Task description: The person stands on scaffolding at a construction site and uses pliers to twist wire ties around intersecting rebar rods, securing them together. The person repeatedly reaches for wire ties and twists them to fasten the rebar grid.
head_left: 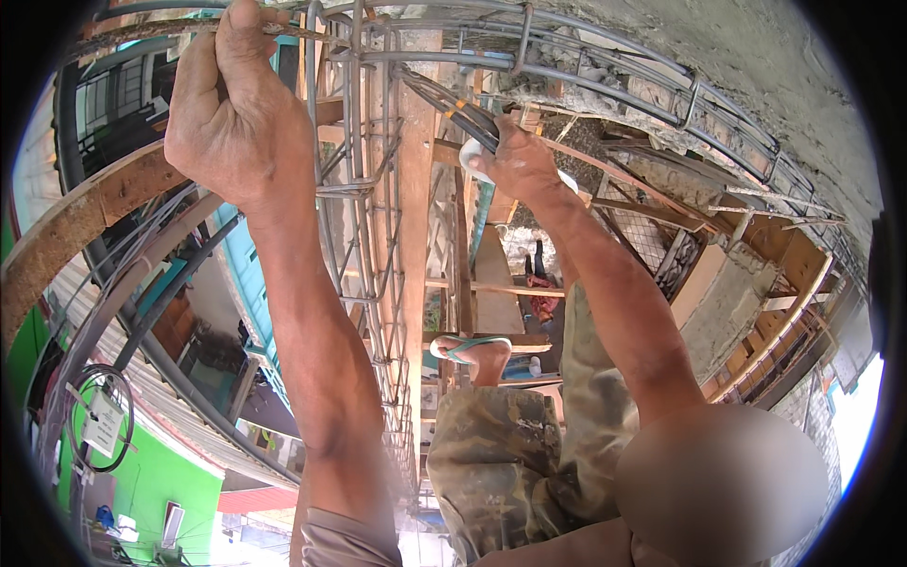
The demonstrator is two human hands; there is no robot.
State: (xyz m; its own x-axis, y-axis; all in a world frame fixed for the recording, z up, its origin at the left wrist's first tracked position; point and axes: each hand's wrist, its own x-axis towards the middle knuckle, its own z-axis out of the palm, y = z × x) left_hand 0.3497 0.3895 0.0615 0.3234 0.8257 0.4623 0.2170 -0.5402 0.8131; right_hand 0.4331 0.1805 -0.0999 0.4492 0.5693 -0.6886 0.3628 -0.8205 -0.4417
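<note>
Near the top left, my left hand is closed around a thin rusty rod that crosses the upright bars of a rebar cage. My right hand grips long-handled pincers with black and orange on the handles. Their jaws reach the cage just beside its crossing with the curved horizontal rebar; whether they bite on a wire is too small to tell. Something white shows under my right hand, its kind partly hidden. A wooden plank stands upright beside the cage.
Below, my foot in a green flip-flop rests on a wooden crosspiece. Another person in red is far beneath. A rough concrete wall curves along the upper right. Cables and a curved board run at left.
</note>
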